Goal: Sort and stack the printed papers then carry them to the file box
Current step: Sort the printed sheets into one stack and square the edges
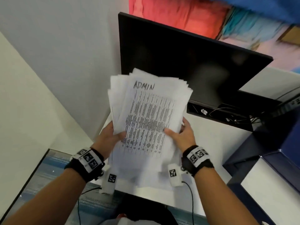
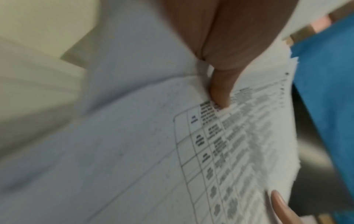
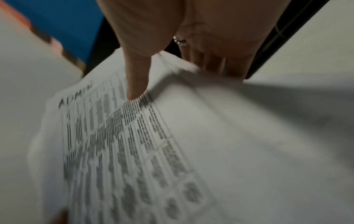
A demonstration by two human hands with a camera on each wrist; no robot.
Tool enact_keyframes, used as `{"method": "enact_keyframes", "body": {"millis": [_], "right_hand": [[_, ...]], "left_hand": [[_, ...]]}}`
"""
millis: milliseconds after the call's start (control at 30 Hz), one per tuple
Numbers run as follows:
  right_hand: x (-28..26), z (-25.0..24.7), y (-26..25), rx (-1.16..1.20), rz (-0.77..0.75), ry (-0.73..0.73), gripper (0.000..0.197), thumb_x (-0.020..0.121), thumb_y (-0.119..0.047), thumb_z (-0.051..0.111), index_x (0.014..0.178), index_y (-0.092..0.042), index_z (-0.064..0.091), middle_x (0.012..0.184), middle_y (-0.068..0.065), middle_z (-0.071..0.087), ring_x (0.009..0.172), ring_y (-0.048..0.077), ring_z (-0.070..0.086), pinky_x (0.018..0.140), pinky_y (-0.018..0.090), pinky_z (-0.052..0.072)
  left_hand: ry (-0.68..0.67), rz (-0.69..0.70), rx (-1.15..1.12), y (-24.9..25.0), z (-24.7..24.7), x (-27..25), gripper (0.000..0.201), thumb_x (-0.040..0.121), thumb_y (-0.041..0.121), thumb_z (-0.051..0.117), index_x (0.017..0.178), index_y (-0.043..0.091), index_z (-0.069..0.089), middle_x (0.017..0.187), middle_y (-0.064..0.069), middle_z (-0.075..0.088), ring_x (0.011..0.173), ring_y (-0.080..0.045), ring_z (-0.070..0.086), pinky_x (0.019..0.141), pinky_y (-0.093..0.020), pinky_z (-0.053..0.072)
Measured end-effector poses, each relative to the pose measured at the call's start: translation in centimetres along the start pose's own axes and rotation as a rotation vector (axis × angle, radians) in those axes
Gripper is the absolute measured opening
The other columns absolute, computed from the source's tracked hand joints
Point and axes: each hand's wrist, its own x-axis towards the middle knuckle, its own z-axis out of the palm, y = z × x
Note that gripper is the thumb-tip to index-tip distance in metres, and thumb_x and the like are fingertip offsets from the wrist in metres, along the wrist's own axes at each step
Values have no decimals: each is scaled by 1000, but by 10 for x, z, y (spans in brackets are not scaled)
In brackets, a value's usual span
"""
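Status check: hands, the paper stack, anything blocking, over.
Left hand and right hand grip the stack of printed papers, thumbs on top. Stack lifted off the white desk, edges uneven, "ADMIN" sheet uppermost. Black monitor close behind; file box not identifiable.

R hand (image 3: 191, 37) pinches paper stack (image 3: 210, 144) — thumb on top.

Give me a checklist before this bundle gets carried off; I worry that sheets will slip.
1. Left hand grips the stack of white printed papers, thumb on top: ok.
2. Right hand grips the opposite edge, thumb on top: ok.
3. Sheet edges squared: not ok, the far corners fan out unevenly.
4. Handwritten "ADMIN" sheet on top: ok.
5. Stack lifted off the white desk: ok.
6. File box location: cannot tell, none clearly seen.
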Motion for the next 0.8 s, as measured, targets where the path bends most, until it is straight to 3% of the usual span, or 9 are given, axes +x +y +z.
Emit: {"method": "enact_keyframes", "body": {"millis": [67, 133, 267, 333, 433, 500, 667, 767, 800], "right_hand": [[-4, -4, -37, 63, -99, 30, 49, 71, -11, 86, 115, -16, 67, 110, 4, 74, 97, 18, 73, 88, 44, 59], [-12, -7, -67, 142, -237, 68, 33, 74, -7, 83, 105, -12, 73, 102, 4, 77, 95, 22, 74, 83, 41, 61], [-30, -7, -85, 157, -464, 77, 32, 77, 3, 78, 103, -14, 71, 93, -13, 76, 92, 5, 72, 82, 22, 58], [-29, -4, -75, 121, -448, 103, 36, 74, 1, 81, 108, -5, 69, 96, -11, 74, 89, 1, 72, 79, 17, 56], [-21, 0, -57, 72, -378, 114, 43, 70, -5, 86, 110, -4, 69, 102, 3, 75, 95, 13, 73, 85, 29, 58], [-19, 2, -51, 89, -328, 118, 41, 70, -3, 86, 109, -5, 71, 101, 2, 76, 95, 15, 74, 88, 32, 59], [-22, -3, -54, 253, -286, 136, 34, 71, 3, 84, 103, 0, 73, 94, 4, 78, 88, 17, 75, 77, 27, 60], [-13, -1, -21, -9, -117, 90, 27, 71, -12, 87, 91, -11, 69, 78, -8, 74, 73, 9, 72, 63, 18, 55], [-8, -1, -2, -151, -9, 102, 38, 69, -17, 88, 99, -12, 65, 89, -6, 72, 83, 14, 71, 68, 22, 55]], "left_hand": [[4, 31, 20, 28, -1, 5, 43, 87, 9, 70, 128, 16, 59, 113, 3, 74, 105, -13, 70, 93, -37, 56], [48, 123, 51, 54, -1, 11, 38, 90, 10, 67, 127, 13, 61, 113, 5, 73, 105, -8, 70, 95, -32, 55], [167, 264, 44, 77, 4, 14, 33, 92, 19, 67, 124, 15, 64, 107, 14, 73, 101, 4, 68, 85, -12, 53], [193, 244, 66, 67, 8, 14, 33, 87, 22, 73, 119, 18, 66, 99, 20, 74, 96, 7, 68, 80, -11, 54], [168, 139, 88, 43, 16, 16, 47, 77, 26, 81, 120, 17, 65, 103, 10, 75, 94, 3, 71, 81, -21, 58], [183, 90, 94, 33, 24, 20, 39, 75, 23, 83, 111, 19, 69, 95, 12, 73, 84, 9, 70, 77, -21, 60], [224, 126, 90, 37, 29, 20, 25, 75, 21, 84, 96, 26, 71, 83, 14, 72, 74, 7, 71, 60, -10, 54], [229, 44, 131, 22, 34, 15, 19, 79, 24, 80, 87, 33, 66, 80, 14, 68, 69, -3, 69, 61, -19, 52], [262, 14, 132, 17, 36, 14, 15, 82, 25, 78, 88, 31, 66, 80, 11, 67, 71, -8, 67, 61, -20, 50]]}}
